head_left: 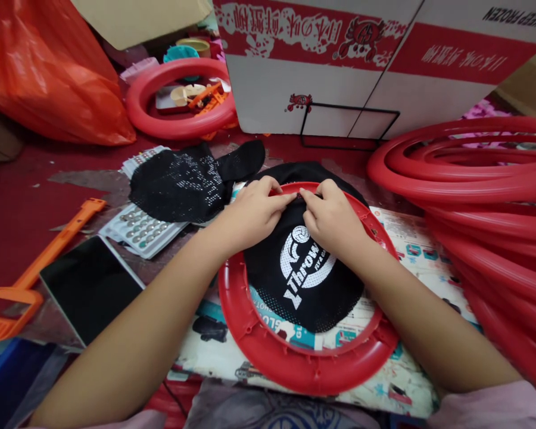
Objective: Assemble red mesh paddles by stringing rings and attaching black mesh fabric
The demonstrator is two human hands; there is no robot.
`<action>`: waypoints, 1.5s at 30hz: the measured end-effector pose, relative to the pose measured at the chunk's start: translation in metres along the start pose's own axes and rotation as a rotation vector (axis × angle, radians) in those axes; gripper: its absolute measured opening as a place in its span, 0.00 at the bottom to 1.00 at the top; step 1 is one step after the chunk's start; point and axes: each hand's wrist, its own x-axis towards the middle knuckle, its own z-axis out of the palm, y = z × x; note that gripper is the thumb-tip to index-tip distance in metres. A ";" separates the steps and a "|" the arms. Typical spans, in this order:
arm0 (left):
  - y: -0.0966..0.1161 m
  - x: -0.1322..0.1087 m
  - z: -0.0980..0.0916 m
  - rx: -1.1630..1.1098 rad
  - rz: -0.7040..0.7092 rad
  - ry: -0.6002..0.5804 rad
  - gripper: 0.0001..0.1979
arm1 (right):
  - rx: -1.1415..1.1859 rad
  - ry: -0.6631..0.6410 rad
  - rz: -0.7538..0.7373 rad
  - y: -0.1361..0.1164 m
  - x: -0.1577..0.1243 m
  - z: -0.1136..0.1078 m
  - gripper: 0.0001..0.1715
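Note:
A red plastic ring (312, 372) lies on a printed board, its ribbed inner side up. Black fabric with a white printed logo (306, 268) spreads across the ring's opening and past its far edge. My left hand (256, 208) pinches the fabric at the ring's far rim, fingers bent and pressed together. Right beside it, my right hand (333, 217) presses the same spot, its index fingertip nearly touching the left one. The fabric hangs loose over the near part of the opening, where the board shows through.
Another black fabric piece (178, 182) and bead trays (145, 229) lie at the left, with a dark tablet (92, 286) and an orange plastic tool (49, 247). Red rings (464, 173) are stacked at the right. A white and red carton (352, 65) stands behind a wire frame (352, 107).

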 end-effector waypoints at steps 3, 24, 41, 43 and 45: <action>-0.002 0.000 0.002 0.009 0.000 -0.011 0.21 | -0.030 -0.041 0.015 0.000 -0.001 0.000 0.24; 0.036 -0.019 -0.043 -0.043 -0.152 -0.325 0.09 | 0.128 -0.203 -0.022 -0.017 -0.036 -0.049 0.20; 0.030 -0.001 -0.021 -0.577 -0.240 -0.143 0.09 | 0.515 0.096 0.127 -0.006 -0.058 -0.041 0.17; 0.029 0.000 -0.018 -0.612 -0.253 -0.119 0.09 | 0.562 0.065 0.031 -0.004 -0.058 -0.041 0.18; 0.029 0.000 -0.016 -0.621 -0.276 -0.117 0.09 | 0.553 0.027 -0.034 -0.002 -0.058 -0.041 0.19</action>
